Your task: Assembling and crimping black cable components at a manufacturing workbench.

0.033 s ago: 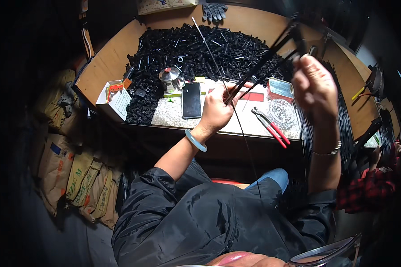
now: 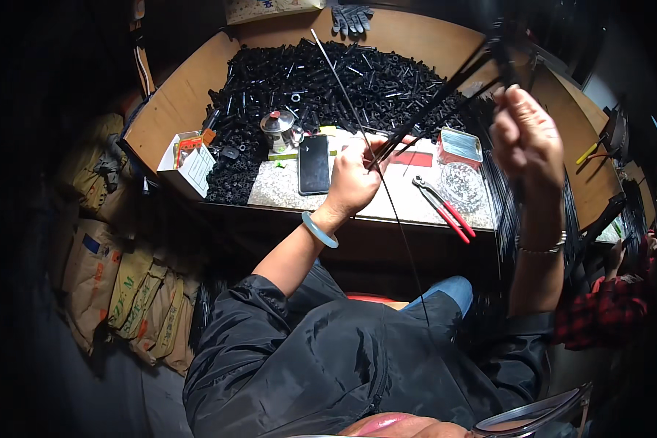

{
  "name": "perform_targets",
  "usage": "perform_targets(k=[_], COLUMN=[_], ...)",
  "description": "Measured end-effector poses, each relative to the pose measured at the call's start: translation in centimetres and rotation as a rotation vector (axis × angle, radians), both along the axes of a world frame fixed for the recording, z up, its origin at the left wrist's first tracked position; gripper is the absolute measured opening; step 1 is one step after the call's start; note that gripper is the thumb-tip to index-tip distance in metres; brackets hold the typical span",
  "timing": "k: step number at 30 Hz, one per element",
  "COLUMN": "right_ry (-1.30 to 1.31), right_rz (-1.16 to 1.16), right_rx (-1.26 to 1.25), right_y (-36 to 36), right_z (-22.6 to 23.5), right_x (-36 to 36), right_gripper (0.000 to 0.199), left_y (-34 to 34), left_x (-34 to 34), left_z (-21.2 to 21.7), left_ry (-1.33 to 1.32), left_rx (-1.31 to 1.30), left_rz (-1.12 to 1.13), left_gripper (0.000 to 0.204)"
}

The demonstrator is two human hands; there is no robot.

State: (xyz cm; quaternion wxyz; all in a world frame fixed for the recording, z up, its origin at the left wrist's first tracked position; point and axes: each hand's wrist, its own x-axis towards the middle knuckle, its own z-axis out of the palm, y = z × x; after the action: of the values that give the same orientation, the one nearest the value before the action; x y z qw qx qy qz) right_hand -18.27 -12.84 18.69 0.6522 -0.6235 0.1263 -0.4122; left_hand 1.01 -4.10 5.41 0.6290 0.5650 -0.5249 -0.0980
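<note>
- Left hand (image 2: pixel 354 179), a pale bangle (image 2: pixel 320 230) at its wrist, is closed around the lower end of a bundle of thin black strands (image 2: pixel 445 93) above the worktable (image 2: pixel 270 182).
- Right hand (image 2: pixel 529 135) is raised, blurred, with fingers curled just below the bundle's upper end; whether they are closed on it I cannot tell.
- Brown paper sacks (image 2: pixel 90 274) stacked on the left bear printing: red marks and a blue patch on one, large green lettering on the pale sacks (image 2: pixel 131 292) next to it.
- On the table's left, a white carton (image 2: pixel 190 169) shows small printed lines, too fine to read.
- From the left fist the strands slant up and rightward to the right fingertips; one long thin rod (image 2: pixel 343 84) crosses them at that fist, its lower part reaching down over the dark jacket (image 2: pixel 306 365).
- Below the strands lie red-handled pliers (image 2: pixel 445 208), beside a clear dish (image 2: pixel 461 184); a phone (image 2: pixel 314 164) lies just left of the left hand.
- Behind everything spreads a heap of black tubular pieces (image 2: pixel 328 80).
</note>
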Motion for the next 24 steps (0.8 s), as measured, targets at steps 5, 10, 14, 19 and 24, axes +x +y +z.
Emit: perform_targets(k=[5,10,14,19,24], right_ry=[0.031,0.303,0.314,0.293,0.348], right_rz=[-0.061,-0.116,0.041,0.182,0.139], right_rx=[-0.009,-0.100,-0.058,0.077,-0.043], right_y=[-2.5,-0.1,2.1,2.1,1.7], right_z=[0.4,-3.9,-8.2,-9.3,-9.6], right_x=[-3.5,-2.1,0.2,0.5,0.8], right_gripper=[0.028,0.023,0.019,0.021,0.020], left_y=[-0.6,-0.5,-2.1,-2.2,-1.8], left_x=[2.8,1.1,-1.9,-1.7,-1.0], left_z=[-1.1,1.9,2.6,2.2,2.2], left_ry=[0.207,0.363,0.220,0.295,0.339], left_rx=[-0.171,-0.184,-0.086,-0.024,0.023], left_rz=[-0.038,-0.162,-0.466,-0.694,-0.808], left_gripper=[0.020,0.023,0.038,0.045,0.056])
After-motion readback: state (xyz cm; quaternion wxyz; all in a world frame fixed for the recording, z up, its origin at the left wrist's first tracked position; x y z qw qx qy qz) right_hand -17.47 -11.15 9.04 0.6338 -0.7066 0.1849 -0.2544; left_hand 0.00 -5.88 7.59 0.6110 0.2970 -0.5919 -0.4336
